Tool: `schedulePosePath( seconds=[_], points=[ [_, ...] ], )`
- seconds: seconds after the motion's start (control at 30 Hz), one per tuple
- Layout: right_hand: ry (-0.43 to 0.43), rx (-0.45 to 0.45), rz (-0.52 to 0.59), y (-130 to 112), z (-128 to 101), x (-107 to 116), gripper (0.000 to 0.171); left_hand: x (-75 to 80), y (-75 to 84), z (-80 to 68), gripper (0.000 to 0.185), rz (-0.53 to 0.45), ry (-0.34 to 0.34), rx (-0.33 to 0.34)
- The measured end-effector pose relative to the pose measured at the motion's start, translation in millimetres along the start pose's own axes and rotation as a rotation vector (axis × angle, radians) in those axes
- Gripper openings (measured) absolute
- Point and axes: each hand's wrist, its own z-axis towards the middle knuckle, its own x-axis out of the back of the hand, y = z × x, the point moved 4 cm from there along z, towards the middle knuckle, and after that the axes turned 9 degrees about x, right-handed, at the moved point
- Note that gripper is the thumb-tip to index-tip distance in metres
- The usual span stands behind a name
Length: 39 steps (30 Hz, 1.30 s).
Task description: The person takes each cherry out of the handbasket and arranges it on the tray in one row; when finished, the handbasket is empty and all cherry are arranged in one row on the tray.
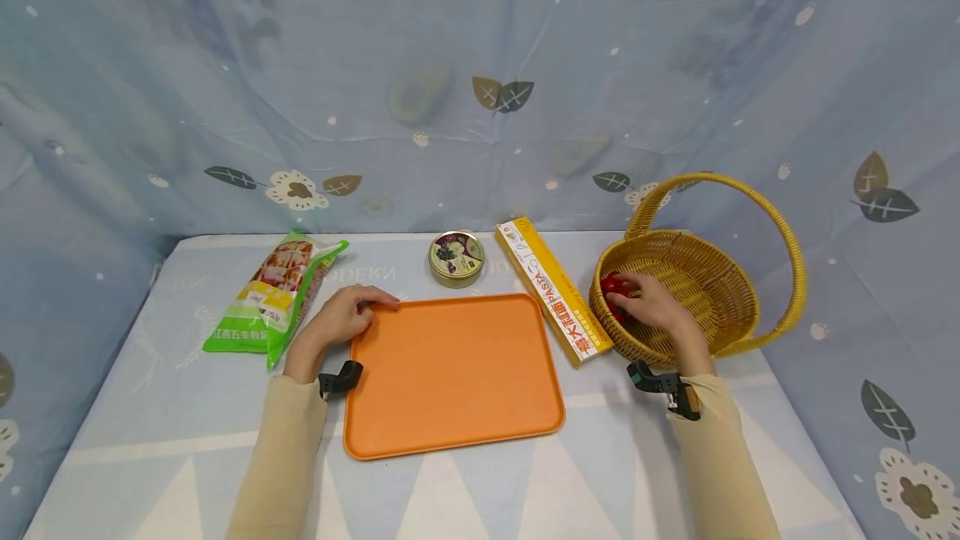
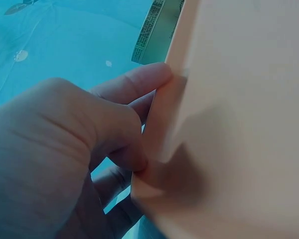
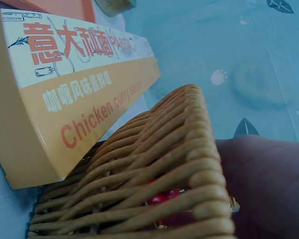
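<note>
**Mostly hidden: red item under right hand in basket, left hand on tray corner**

Hidden/unclear: the red object [image 1: 613, 285] sits inside the wicker basket [image 1: 712, 294], at its left inner side, largely covered by the right hand [image 1: 652, 305]; what it is cannot be told. In the right wrist view only small red patches [image 3: 162, 197] show through the basket weave [image 3: 154, 164], and the hand is a dark blur at lower right. The left wrist view is filled by the left hand [image 2: 65, 154] and the tray's edge [image 2: 229, 124], blurred by closeness; a strip of packet print shows at the top.

Hand pose: right hand reaches over the basket's near rim, fingers curled onto the red object, touching it; a full grip cannot be confirmed. Left hand [image 1: 345, 315] rests at the far-left corner of the orange tray [image 1: 457, 373]; its fingers [image 2: 139, 82] curl round the tray's rim, thumb side pressed against the edge. Both forearms wear beige sleeves with a black clip-on device at each wrist.

Surface/room: worktop [image 1: 150, 440] covered in a pale blue cloth with white triangles. Green snack packet [image 1: 273, 298] lies just left of the tray, round tin [image 1: 456, 258] beyond its far edge, pasta box [image 1: 551, 290] between tray and basket, touching the basket side. Blue leaf-print fabric hangs behind and at both sides.
</note>
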Motion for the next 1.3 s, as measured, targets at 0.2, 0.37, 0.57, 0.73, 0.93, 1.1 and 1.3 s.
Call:
schedulePosePath(
  seconds=[0.2, 0.37, 0.57, 0.73, 0.93, 1.1, 1.3],
  points=[
    [0.018, -0.029, 0.002, 0.2, 0.1, -1.1, 0.048, -0.3, 0.1, -0.6, 0.047, 0.003, -0.002, -0.003],
    [0.03, -0.04, 0.0, -0.2, 0.4, -0.8, 0.047, 2.8, 0.4, -1.1, 0.043, 0.003, 0.015, 0.019],
    [0.043, -0.037, -0.001, -0.3, 0.2, -0.9, 0.047, 11.5, 0.3, -10.9, 0.034, 0.021, 0.07, 0.045],
    [0.048, -0.015, -0.011, 1.0, -2.5, -2.0, 0.048, 12.3, -2.1, -25.6, 0.032, 0.038, 0.11, 0.046],
    [0.041, -0.008, -0.007, 4.9, -4.4, -3.7, 0.049, 8.5, -5.2, -35.6, 0.033, 0.016, 0.142, 0.098],
    [0.05, -0.041, -0.005, 7.2, -2.7, -6.3, 0.054, 8.5, -5.3, -33.7, 0.031, -0.028, 0.159, 0.086],
    [0.061, -0.049, -0.006, 4.9, 0.2, -10.0, 0.053, 8.6, -9.9, -33.4, 0.033, -0.087, 0.135, 0.125]
  ],
)
